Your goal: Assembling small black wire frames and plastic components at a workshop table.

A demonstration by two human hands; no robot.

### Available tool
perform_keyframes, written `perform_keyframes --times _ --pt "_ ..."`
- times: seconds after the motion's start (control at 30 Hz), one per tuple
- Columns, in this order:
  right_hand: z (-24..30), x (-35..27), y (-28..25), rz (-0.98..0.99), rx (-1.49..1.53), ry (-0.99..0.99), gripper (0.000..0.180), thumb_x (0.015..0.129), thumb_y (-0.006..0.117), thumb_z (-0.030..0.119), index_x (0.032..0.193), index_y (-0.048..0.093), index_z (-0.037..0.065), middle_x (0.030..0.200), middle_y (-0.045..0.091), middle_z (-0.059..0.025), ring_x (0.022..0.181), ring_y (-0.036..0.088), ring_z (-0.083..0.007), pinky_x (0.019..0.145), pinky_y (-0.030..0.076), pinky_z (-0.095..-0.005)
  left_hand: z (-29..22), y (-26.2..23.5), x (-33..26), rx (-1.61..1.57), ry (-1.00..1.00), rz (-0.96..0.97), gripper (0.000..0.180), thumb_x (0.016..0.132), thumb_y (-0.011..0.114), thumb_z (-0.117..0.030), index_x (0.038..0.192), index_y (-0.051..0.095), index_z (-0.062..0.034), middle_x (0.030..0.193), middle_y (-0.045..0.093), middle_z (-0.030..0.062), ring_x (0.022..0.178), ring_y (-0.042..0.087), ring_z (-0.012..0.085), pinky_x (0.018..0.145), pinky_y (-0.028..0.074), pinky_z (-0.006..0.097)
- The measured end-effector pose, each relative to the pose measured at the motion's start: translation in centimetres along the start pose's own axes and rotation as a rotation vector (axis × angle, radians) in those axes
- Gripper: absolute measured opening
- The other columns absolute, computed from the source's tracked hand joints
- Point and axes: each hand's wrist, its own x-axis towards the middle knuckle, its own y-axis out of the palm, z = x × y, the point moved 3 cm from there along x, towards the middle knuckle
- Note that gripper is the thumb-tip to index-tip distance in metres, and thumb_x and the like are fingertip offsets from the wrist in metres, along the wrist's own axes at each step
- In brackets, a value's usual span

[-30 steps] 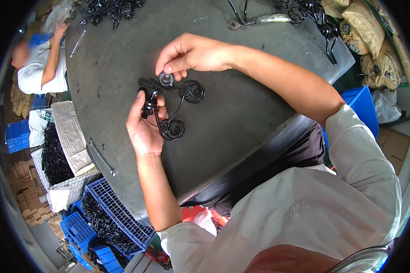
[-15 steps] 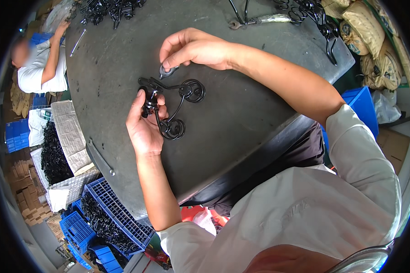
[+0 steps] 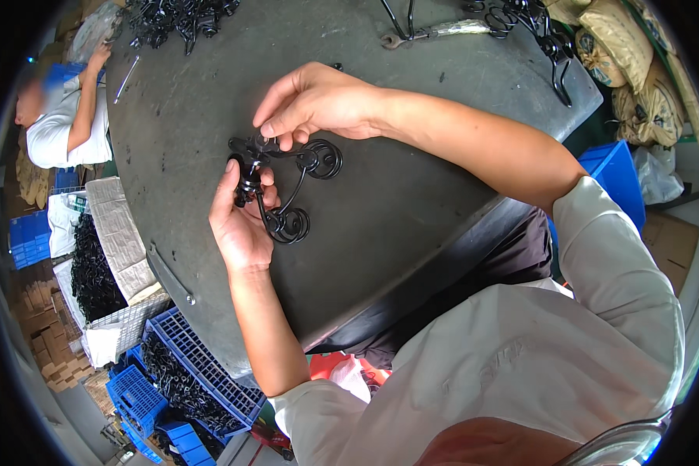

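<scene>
My left hand (image 3: 241, 233) is closed around a black wire-frame fitting (image 3: 248, 177), a clamp-like body with bent rods ending in spiral loops, held just above the table. The thumb presses on its near side, and the spirals stick out to the right. My right hand (image 3: 318, 101) meets the far end of that body, thumb and fingertips pinched together. Between them is a small dark grey piece (image 3: 265, 140), mostly hidden by the fingers, at or against the fitting; whether it touches I cannot tell.
The dark table (image 3: 412, 179) carries a heap of black parts (image 3: 182, 23), a wrench (image 3: 435, 33), more wire fittings (image 3: 551, 46), a thin rod (image 3: 126, 79) and a flat metal tool (image 3: 171, 273). Blue crates (image 3: 202, 365) stand left. A co-worker (image 3: 66, 128) sits far left.
My right hand has moved down and slightly left, bringing the small grey piece to the fitting's far end. My left hand with the fitting has shifted slightly left.
</scene>
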Motion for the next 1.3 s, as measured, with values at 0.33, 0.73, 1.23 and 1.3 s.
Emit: perform_keyframes --times 0.33,0.73,1.23,1.3 --pt "-0.5 0.2 0.1 -0.069 -0.082 0.026 0.011 0.082 0.076 0.003 0.086 0.067 -0.002 0.077 0.068 -0.0096 0.065 0.062 -0.0124 0.058 0.049 -0.0244 -0.1 0.1 -0.1 0.029 0.001 -0.017 0.025 0.096 0.062 -0.034 0.099 0.065 -0.0086 0.079 0.067 0.0041 0.061 0.055 0.0113 0.057 0.042 0.025" --pt "0.5 -0.5 1.0 -0.083 -0.376 -0.183 0.010 0.085 0.075 0.004 0.086 0.068 -0.003 0.078 0.070 -0.0077 0.066 0.063 -0.0108 0.060 0.051 -0.0265 0.3 -0.4 0.4 0.052 0.026 -0.081 0.024 0.096 0.063 -0.034 0.099 0.067 -0.0102 0.076 0.068 0.0028 0.061 0.057 0.0102 0.057 0.041 0.024" --pt "0.3 0.9 1.7 -0.145 -0.361 -0.174 0.009 0.082 0.075 0.002 0.081 0.068 -0.003 0.076 0.069 -0.0085 0.069 0.064 -0.0121 0.061 0.051 -0.0270 -0.2 -0.5 0.2 0.062 0.064 -0.151 0.026 0.096 0.062 -0.029 0.098 0.062 -0.0036 0.084 0.065 0.0045 0.065 0.058 0.0134 0.054 0.045 0.024" --pt "-0.3 1.2 1.3 -0.116 -0.288 -0.139 0.009 0.082 0.075 0.002 0.081 0.067 -0.003 0.076 0.069 -0.0084 0.069 0.064 -0.0120 0.060 0.050 -0.0266 -0.1 -0.7 0.3 0.051 0.069 -0.126 0.026 0.097 0.062 -0.030 0.099 0.062 -0.0039 0.083 0.065 0.0043 0.066 0.058 0.0132 0.054 0.044 0.024"
